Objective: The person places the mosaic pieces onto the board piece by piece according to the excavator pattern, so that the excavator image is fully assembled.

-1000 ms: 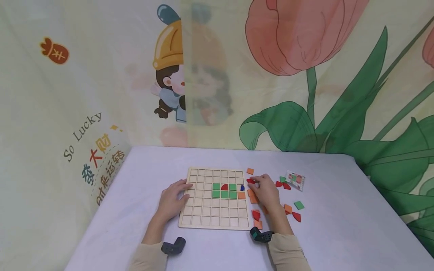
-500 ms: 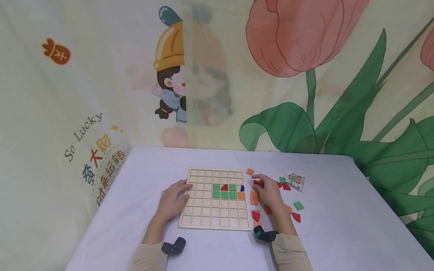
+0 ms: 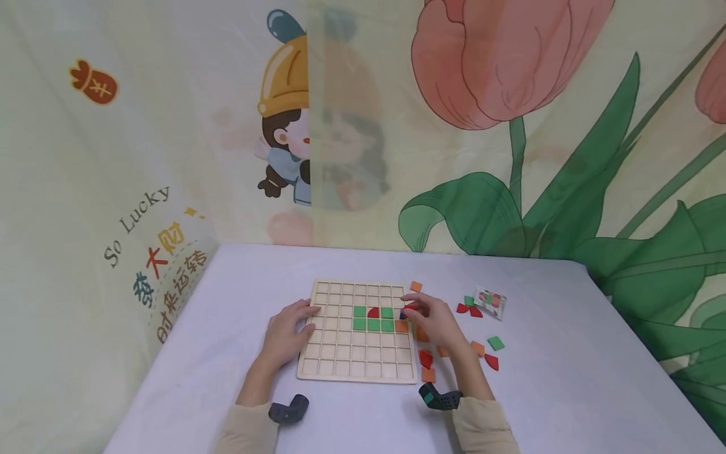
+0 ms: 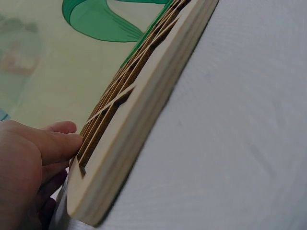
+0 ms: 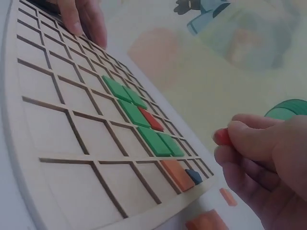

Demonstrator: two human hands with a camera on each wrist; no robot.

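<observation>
A wooden grid board (image 3: 357, 366) lies on the table. Green square tiles (image 3: 373, 325), a red quarter-circle tile (image 3: 372, 313) and an orange tile (image 3: 401, 326) sit in its cells. A dark blue piece (image 5: 194, 176) lies in a cell beside the orange tile. My left hand (image 3: 288, 329) rests on the board's left edge, fingers and thumb touching the rim. Between thumb and fingertips, my right hand (image 3: 437, 320) pinches a small red piece (image 5: 222, 137) above the board's right edge; its shape is mostly hidden by the fingers.
To the right of the board lie loose orange tiles (image 3: 428, 375), red quarter-circle pieces (image 3: 491, 362) and a green tile (image 3: 496, 343). A printed packet (image 3: 490, 303) lies farther back. Printed curtains (image 3: 357, 126) hang behind the white table (image 3: 561, 378).
My right hand has picked up the red piece from the table right of the board and carried it left to the board's edge. The left hand stays in place.
</observation>
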